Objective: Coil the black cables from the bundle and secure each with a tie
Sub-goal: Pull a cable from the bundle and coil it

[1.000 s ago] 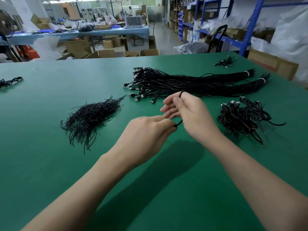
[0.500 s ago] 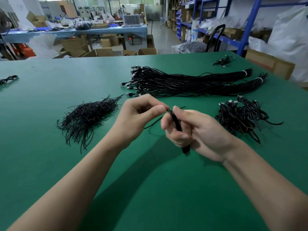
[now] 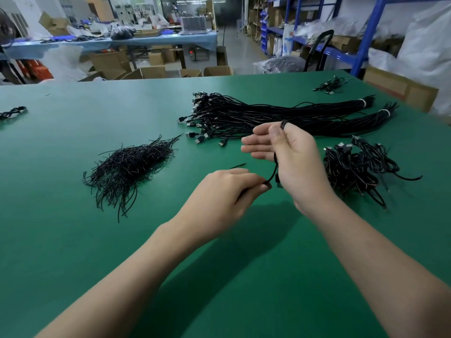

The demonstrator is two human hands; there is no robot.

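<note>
Above green table (image 3: 73, 240): L hand (image 3: 224, 191) pinches cable (image 3: 276, 167) end; R hand (image 3: 295, 162) thumb-clamps its loop

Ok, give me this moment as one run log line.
step: coil cable; left hand: pinches cable end; right hand: pinches cable top; ties: pile left; bundle: behind hands; coiled cables: right

Single wide-angle view from the head, facing forward and down, green table (image 3: 63, 252) close below, left hand (image 3: 219, 193) and right hand (image 3: 300, 164) near centre
</note>
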